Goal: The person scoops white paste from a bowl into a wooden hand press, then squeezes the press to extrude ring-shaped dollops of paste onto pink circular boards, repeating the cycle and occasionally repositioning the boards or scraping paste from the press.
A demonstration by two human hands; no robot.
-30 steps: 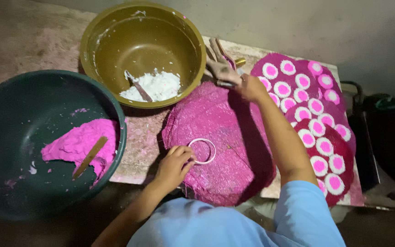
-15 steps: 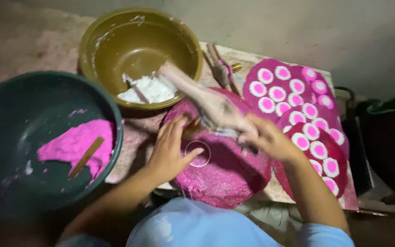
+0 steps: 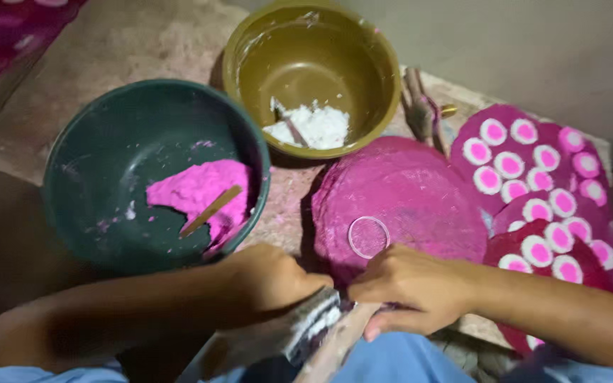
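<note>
Dim, soft overhead light; dark shadow left of green bowl (image 3: 154,174); near edge below it motion-blurred.

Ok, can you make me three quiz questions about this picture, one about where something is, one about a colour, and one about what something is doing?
1. Where is the wooden stick?
A. In the green bowl, on the pink paste
B. In the brown bowl
C. On the pink sheet

2. What colour is the stuff in the brown bowl?
A. Pink
B. White
C. Green

3. What are the two hands doing?
A. Resting flat on the floor
B. Both gripping a brush-like tool near the bottom edge
C. Lifting the green bowl

Answers:
1. A: the stick lies across the pink paste in the green bowl.
2. B: the lump in the brown bowl is white.
3. B: the left hand and right hand meet, closed around the tool, below the clear ring on the pink sheet.
</note>
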